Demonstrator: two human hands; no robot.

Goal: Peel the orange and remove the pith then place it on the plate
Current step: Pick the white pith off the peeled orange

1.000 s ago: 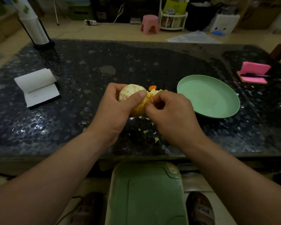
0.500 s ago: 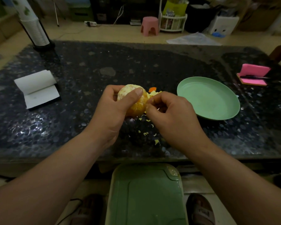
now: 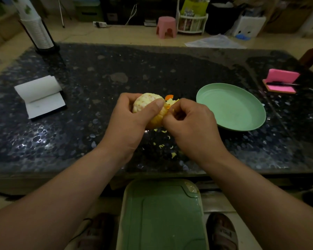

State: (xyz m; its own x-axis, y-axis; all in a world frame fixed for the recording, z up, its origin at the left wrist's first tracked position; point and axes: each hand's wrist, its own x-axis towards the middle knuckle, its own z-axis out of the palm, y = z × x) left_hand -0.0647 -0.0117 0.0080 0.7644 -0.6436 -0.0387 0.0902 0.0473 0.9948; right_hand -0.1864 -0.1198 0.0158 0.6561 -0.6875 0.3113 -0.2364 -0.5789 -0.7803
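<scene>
My left hand [image 3: 128, 121] grips a mostly peeled orange [image 3: 145, 103] above the dark table, thumb across its front; pale pith covers the fruit's top. My right hand [image 3: 190, 123] has its fingers curled against the orange's right side, pinching at pith or peel there; the fingertips are hidden. A small heap of peel pieces [image 3: 170, 100] lies on the table just behind the hands. Pith crumbs [image 3: 163, 146] are scattered on the table under the hands. The green plate [image 3: 249, 121] sits to the right with nothing on it.
An open white notepad [image 3: 40, 96] lies at the left and a pink notepad with a pen [image 3: 280, 82] at the far right. A stack of paper cups [image 3: 36, 27] stands at the back left. A green bin lid [image 3: 163, 215] is below the table edge, between my feet.
The hands stay at the orange. My right hand's fingers have shifted slightly against its right side, and the left hand has turned the fruit a little.
</scene>
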